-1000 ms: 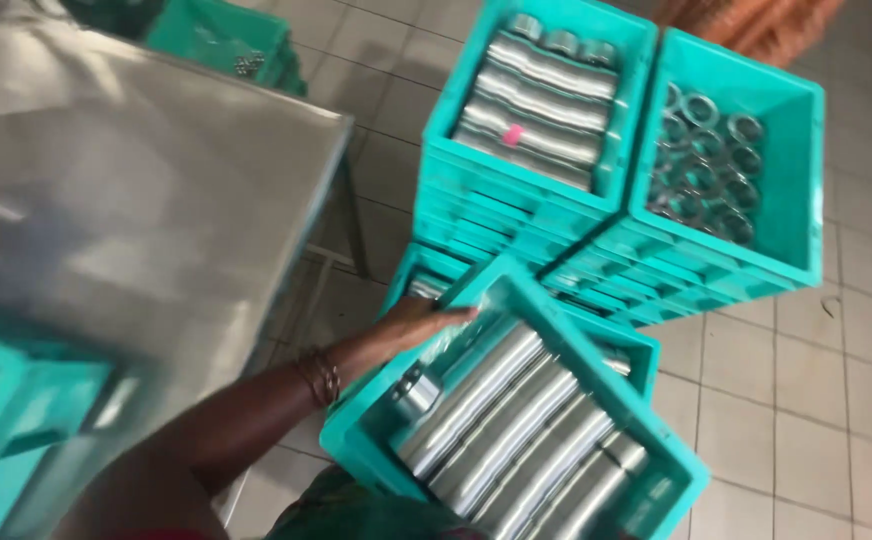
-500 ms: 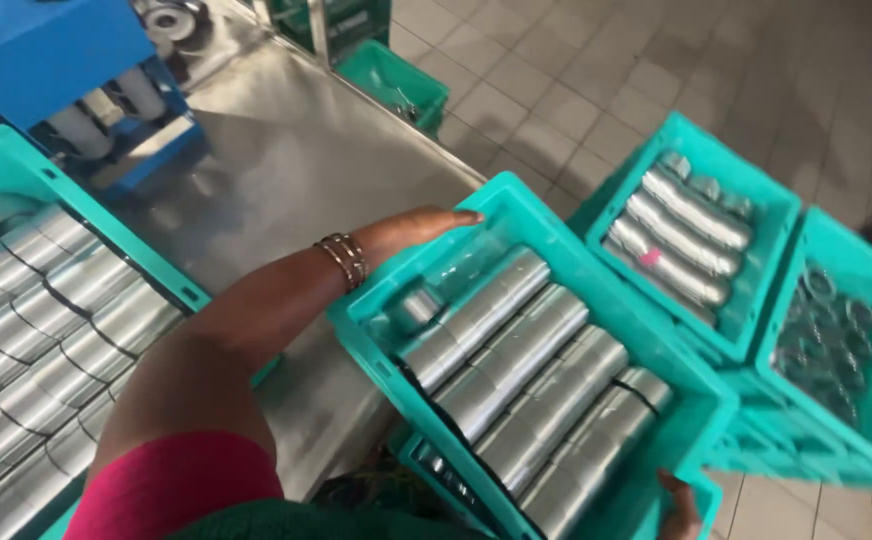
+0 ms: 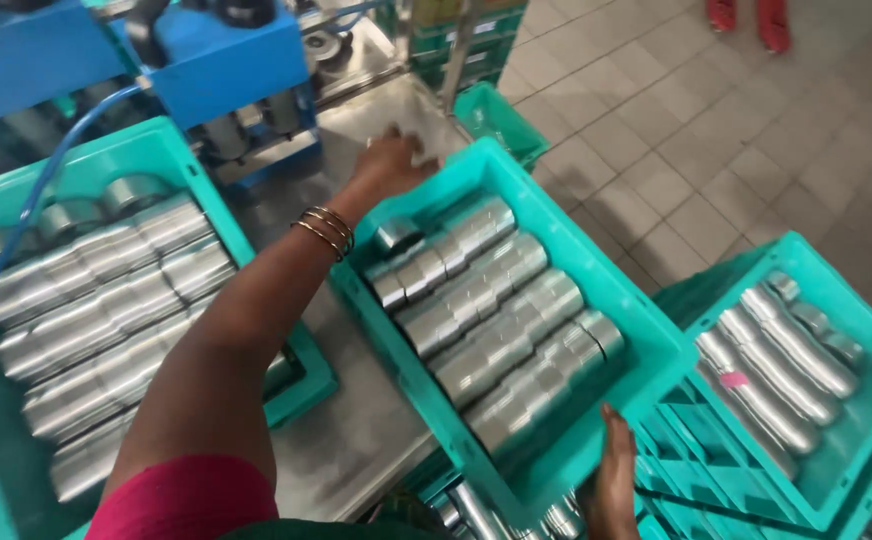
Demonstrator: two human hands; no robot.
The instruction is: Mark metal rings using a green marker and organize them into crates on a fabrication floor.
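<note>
**Teal crate of shiny tubes held over the table edge**

The teal crate [image 3: 596, 300], full of silver metal tubes [image 3: 491, 320], sits partly on the steel table [image 3: 356, 440]; the left hand [image 3: 391, 165] grips its far corner, fingers curled on the rim; the right hand [image 3: 611, 485] holds the near edge from below; a second crate [image 3: 16, 200] of tubes lies just beside it; more crates [image 3: 846, 420] stand on the floor.

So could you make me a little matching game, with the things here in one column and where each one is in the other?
Things:
1. left hand
2. right hand
3. bangles
4. blue machine

Places:
A. on the left wrist
B. on the lifted teal crate's near edge
C. at the metal table's back
D. on the lifted crate's far corner

Pairs: 1-D, 2-B, 3-A, 4-C
</note>
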